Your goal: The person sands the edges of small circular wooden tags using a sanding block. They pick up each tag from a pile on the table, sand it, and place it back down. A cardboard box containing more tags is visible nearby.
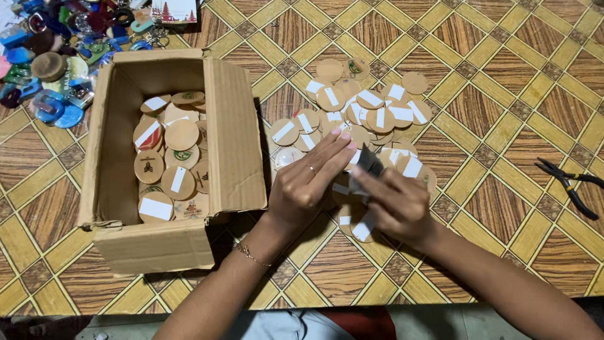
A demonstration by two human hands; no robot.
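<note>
At frame centre, both hands meet over the disc pile: left hand pinches a small dark piece, right hand closed just beside it; the cardboard box lies left.

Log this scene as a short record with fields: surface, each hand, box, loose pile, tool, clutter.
surface: patterned wooden-look floor
left hand: fingers on a small dark object, ring on one finger
right hand: grips the same dark object, blurred
box: open brown cardboard box holding round wooden discs
loose pile: round wooden discs with white stickers
tool: black pliers, apart at right
clutter: colourful keychains, top left
</note>
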